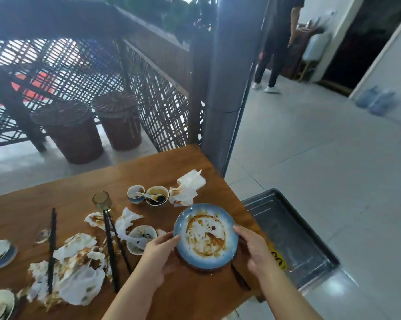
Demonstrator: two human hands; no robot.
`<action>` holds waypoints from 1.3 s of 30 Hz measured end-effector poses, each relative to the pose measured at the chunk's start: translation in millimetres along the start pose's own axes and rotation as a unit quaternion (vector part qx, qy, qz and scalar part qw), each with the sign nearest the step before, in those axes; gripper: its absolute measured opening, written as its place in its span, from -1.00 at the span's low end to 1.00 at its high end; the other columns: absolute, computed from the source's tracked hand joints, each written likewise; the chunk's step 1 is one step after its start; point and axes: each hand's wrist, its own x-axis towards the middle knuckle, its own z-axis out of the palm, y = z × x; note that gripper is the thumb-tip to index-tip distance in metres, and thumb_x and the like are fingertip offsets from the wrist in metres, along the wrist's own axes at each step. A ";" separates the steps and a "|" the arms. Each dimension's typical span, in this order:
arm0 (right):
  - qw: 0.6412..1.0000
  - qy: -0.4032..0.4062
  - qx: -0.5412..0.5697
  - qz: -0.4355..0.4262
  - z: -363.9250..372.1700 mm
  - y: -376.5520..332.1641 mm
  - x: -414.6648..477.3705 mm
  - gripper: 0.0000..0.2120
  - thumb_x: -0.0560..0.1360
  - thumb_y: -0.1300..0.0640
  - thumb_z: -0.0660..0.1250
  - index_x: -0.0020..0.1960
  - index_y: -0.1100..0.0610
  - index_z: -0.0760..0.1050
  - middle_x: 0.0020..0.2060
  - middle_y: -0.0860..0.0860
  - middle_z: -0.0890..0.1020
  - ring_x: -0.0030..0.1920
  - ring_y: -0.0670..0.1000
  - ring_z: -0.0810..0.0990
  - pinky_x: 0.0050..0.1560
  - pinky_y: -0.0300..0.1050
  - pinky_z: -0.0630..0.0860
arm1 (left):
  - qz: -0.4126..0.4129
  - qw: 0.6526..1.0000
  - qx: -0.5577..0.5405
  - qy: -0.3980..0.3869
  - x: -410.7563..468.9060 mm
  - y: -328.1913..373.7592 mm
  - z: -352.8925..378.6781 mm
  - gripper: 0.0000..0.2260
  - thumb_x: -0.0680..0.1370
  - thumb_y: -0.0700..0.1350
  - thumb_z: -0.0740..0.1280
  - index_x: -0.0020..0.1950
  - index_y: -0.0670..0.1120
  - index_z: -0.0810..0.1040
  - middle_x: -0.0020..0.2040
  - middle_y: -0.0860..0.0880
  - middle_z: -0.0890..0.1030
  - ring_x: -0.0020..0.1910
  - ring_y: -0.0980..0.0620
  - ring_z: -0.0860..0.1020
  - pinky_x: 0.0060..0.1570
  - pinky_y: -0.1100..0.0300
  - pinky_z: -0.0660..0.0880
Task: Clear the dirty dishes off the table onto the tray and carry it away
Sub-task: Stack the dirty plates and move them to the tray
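Setting: wooden table (194, 294) on a tiled terrace.
Blue plate (206, 236): sauce-smeared, near the table's right edge, gripped at opposite rims.
Left hand (156, 257): thumb over left rim, fingers curled beneath.
Right hand (254, 248): likewise on right rim; nearer the tray.
Tray (294, 239): right of plate, beyond table edge; no dishes in it.
Small bowl (157, 195): dark sauce, spoon.

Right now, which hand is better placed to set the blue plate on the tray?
Right, probably. The right hand grips the blue plate on its rim nearest the grey tray, which lies just beyond the right edge of the table. The left hand grips the opposite rim, farther from it.
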 end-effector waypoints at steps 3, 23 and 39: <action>0.999 0.042 0.013 -0.018 -20.6 -4.3 -8.5 -0.73 0.42 0.17 0.44 0.06 0.31 0.63 -0.02 0.23 0.69 0.08 0.24 0.63 0.16 0.13 0.55 | -0.004 0.999 0.019 -0.045 -5.5 3.6 19.8 -0.97 0.55 -0.23 0.36 -0.05 -0.12 0.58 -0.12 -0.17 0.69 -0.04 -0.19 0.63 -0.04 -0.06 0.56; 0.997 0.028 0.047 -0.052 -229.9 -66.9 -14.2 -0.43 0.26 0.03 0.51 0.14 0.36 0.57 0.06 0.32 0.64 0.12 0.31 0.61 0.22 0.23 0.50 | -0.015 0.996 0.053 -0.072 -42.4 -47.4 226.6 -0.79 0.56 -0.21 0.35 0.18 -0.20 0.55 -0.07 -0.19 0.69 -0.34 -0.02 0.67 -0.49 0.21 0.54; 0.996 0.032 0.077 -0.033 -311.2 -104.0 17.8 -0.82 0.47 0.22 0.40 0.01 0.30 0.62 -0.08 0.25 0.67 -0.08 0.18 0.67 0.13 0.14 0.56 | -0.037 0.998 0.046 -0.037 -35.5 -69.0 317.2 -0.77 0.55 -0.20 0.36 0.21 -0.17 0.52 0.04 -0.17 0.65 0.04 -0.15 0.63 -0.18 -0.03 0.61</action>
